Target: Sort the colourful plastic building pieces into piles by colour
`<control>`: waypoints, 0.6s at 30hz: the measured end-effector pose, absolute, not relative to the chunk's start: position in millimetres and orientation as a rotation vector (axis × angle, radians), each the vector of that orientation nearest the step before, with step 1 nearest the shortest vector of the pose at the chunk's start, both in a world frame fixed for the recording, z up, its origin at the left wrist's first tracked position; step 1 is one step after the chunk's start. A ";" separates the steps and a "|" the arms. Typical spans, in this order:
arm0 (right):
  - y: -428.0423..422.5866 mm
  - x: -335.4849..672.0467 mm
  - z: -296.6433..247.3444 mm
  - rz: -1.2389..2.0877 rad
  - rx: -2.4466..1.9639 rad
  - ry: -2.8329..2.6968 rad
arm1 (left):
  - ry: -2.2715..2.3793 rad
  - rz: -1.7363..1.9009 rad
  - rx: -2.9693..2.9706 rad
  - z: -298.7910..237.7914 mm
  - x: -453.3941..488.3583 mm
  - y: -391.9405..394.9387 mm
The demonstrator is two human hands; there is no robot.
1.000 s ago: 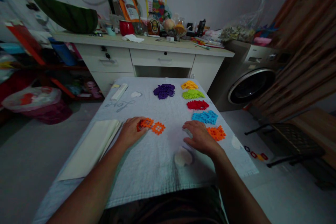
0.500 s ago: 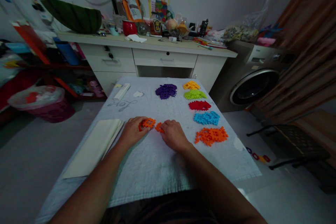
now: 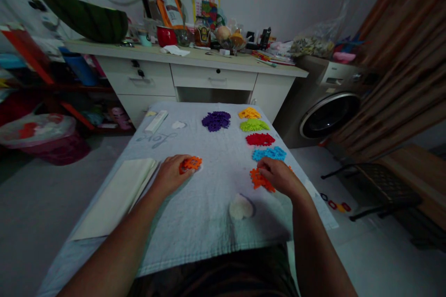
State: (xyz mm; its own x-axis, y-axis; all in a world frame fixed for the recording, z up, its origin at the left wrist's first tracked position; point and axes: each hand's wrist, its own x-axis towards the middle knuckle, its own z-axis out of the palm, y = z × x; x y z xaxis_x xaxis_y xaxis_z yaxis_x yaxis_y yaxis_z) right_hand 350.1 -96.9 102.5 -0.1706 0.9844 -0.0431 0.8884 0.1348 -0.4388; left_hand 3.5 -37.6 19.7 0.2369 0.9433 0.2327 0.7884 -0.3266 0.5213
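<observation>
My left hand (image 3: 172,172) is closed around a small cluster of orange interlocking plastic pieces (image 3: 193,163), held just over the cloth left of the middle. On the right, my right hand (image 3: 278,174) reaches over the pile of orange interlocking pieces (image 3: 259,180), with its fingers curled together at the pile's top edge. Whatever lies between those fingertips is hidden. Just beyond this hand is a blue pile (image 3: 270,152). Farther back lie red (image 3: 260,139), lime green (image 3: 254,124) and yellow (image 3: 249,112) piles, with a purple pile (image 3: 216,121) to their left.
A pale cloth (image 3: 209,213) with heart patches covers the table. A folded cream sheet (image 3: 116,197) lies at the left, and a white oblong object (image 3: 156,122) at the back left. Beyond stand a white desk (image 3: 212,76) and a washing machine (image 3: 324,97); a stool (image 3: 379,185) is at the right.
My right hand has moved right, from beside my left hand to the orange pile. The orange piece seen at its fingertips before is no longer beside my left hand. The view has shifted slightly.
</observation>
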 end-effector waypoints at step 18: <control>-90.3 317.2 98.6 0.205 -1.995 -2.291 | 1.605 0.756 2.211 21.1 4.0 -37.3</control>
State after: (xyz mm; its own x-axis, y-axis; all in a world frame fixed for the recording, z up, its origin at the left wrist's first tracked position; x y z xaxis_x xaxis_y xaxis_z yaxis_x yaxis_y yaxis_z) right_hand 317.2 -90.3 98.6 -0.1386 0.9902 -0.0151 0.9772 0.1342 -0.1644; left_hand 4.0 -37.3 21.1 0.2348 0.9431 0.2353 0.7821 -0.3270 0.5304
